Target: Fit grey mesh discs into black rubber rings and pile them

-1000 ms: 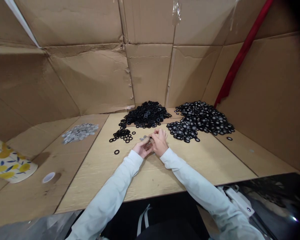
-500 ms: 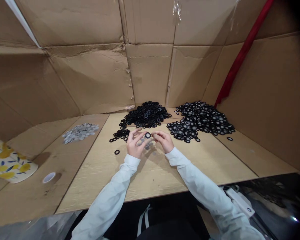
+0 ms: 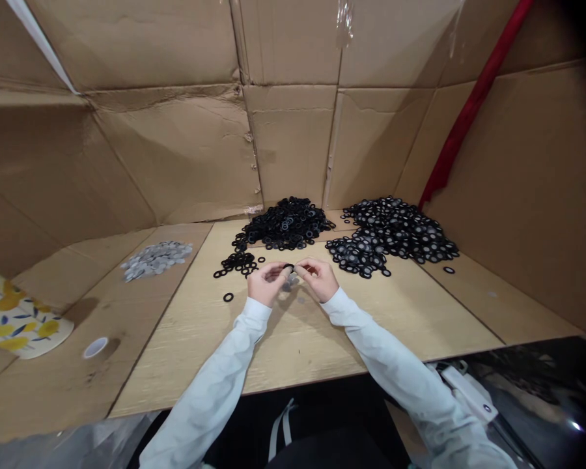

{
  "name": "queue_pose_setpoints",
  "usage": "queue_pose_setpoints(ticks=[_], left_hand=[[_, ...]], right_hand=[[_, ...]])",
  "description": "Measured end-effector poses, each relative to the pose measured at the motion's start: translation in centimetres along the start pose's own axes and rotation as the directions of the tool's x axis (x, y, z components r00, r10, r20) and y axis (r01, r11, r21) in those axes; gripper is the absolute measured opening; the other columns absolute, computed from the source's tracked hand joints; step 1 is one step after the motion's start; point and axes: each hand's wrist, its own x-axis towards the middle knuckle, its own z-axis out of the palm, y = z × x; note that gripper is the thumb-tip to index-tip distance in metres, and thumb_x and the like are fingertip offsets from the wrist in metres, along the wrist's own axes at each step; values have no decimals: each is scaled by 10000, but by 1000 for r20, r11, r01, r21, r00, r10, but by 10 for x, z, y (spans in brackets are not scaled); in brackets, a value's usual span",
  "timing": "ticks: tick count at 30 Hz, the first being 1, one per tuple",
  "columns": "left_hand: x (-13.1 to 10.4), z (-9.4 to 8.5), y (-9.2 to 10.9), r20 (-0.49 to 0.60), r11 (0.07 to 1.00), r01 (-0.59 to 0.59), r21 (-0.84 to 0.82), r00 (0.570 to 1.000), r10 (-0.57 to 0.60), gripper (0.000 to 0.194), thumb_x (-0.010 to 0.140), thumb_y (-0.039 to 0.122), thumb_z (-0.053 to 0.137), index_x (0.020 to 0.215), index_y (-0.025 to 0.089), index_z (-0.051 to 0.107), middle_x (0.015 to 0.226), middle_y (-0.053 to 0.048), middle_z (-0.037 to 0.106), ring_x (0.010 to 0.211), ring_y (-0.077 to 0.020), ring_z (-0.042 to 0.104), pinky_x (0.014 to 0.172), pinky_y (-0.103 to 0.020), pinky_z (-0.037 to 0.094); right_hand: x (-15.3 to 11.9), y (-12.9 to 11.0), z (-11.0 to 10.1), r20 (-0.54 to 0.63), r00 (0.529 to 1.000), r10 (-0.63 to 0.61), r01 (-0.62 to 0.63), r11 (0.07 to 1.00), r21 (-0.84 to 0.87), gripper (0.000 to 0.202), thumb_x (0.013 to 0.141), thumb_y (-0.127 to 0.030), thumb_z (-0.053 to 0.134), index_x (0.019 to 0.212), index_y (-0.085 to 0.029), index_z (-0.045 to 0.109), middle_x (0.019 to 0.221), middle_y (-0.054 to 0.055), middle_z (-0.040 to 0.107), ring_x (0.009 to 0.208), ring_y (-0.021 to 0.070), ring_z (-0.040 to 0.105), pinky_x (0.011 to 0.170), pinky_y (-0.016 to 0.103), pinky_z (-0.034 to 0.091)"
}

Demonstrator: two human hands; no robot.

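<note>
Between my two hands, over the middle of the board, is a small black ring [image 3: 288, 266]. My left hand [image 3: 265, 281] pinches its left side, and my right hand [image 3: 318, 277] pinches at its right side. The fingertips cover much of the ring, so its centre is hidden. Just below the fingertips lie a few translucent grey discs [image 3: 287, 285] on the board. Behind my hands rises a heap of black rings [image 3: 293, 221], with a smaller cluster of rings [image 3: 237, 262] to the left. One loose ring [image 3: 228, 297] lies nearer me.
At the right is a large pile of black rings with pale centres [image 3: 400, 231]. A pile of grey discs [image 3: 156, 259] lies at the left, beyond a white round lid [image 3: 96, 347] and a lemon-patterned container [image 3: 24, 319]. Cardboard walls [image 3: 293, 143] enclose the back and sides.
The ring has tilted from facing me to nearly edge-on. My right fingertips have come in against it, and my left fingers have folded closer, uncovering a loose ring behind them.
</note>
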Motion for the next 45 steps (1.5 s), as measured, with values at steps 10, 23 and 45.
queue_pose_setpoints(ticks=[10,23,45], left_hand=[[0,1,4,85,965,245,-88,967,-238,227,477,233,669,637,90,594,526,-39,617,476,-144,579,525,-267,496],[1,1,-8,34,989,92,115,995,-97,194,559,275,599,652,110,640,558,-37,634,527,-155,591,549,-254,488],[0,4,-7,86,974,177,-141,982,-166,256,523,281,645,689,90,600,633,-58,635,551,-155,591,580,-294,495]], right_hand=[[2,6,3,29,994,103,-106,987,123,155,654,-281,524,627,-141,583,652,26,571,609,117,506,566,230,392],[2,9,9,96,974,207,-226,931,286,176,557,-258,591,678,-132,577,672,19,602,611,106,530,613,242,426],[0,7,6,32,999,23,-19,994,-107,160,666,-229,514,728,-146,635,735,46,606,610,106,513,573,222,402]])
